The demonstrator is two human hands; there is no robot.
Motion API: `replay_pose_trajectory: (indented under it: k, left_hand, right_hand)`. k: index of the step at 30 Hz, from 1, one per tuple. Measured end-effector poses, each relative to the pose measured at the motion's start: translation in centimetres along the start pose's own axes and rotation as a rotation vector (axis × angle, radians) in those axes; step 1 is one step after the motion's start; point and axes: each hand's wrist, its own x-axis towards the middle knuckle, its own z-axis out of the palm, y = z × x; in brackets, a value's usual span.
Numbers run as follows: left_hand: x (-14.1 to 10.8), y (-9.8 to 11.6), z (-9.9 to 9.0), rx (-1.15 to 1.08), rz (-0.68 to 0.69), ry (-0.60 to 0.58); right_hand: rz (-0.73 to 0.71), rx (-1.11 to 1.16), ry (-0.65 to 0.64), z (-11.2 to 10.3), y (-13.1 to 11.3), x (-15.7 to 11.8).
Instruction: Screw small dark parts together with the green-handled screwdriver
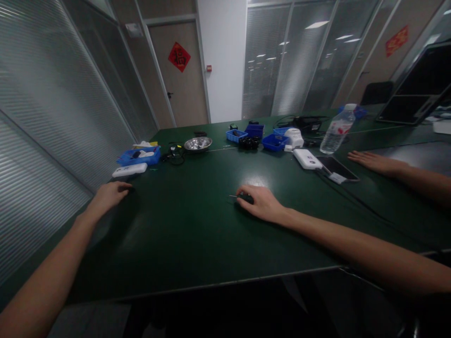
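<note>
My right hand (260,202) rests on the green table, fingers wrapped round the dark handle of a small screwdriver (246,198). The tool's thin metal shaft points left, just above the tabletop. Toward the table's left side, my left hand (110,195) is low over the surface with loosely bent fingers, thumb a little apart, and nothing visible in it. Just beyond it, apart from the fingers, lies a white rounded device (129,170). Behind that device sits a blue tray (139,156) with small items in it.
A metal bowl (198,144) stands near the far edge, cables (174,155) beside it. Several blue bins (275,142) are farther right. A white power bank (307,159), a phone-like slab (338,168) and a water bottle (338,129) lie before another person's flat hand (373,163).
</note>
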Motion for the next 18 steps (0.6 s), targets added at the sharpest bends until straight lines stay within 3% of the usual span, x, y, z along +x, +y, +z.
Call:
replay_pose_trajectory:
  k: [9,14,18]
  left_hand:
    - [-0.86,-0.69,0.73,0.065,0.096,0.117]
    - [-0.59,-0.58,0.48,0.032,0.067,0.050]
    - [-0.70,-0.19,0.27,0.033,0.074,0.061]
  right_hand:
    - [0.011,0.012,-0.015,-0.26,-0.18,-0.01]
    - [0.015,-0.013,-0.010,0.02,0.10,0.03]
    - [0.001,-0.011,-0.006,0.06,0.15,0.00]
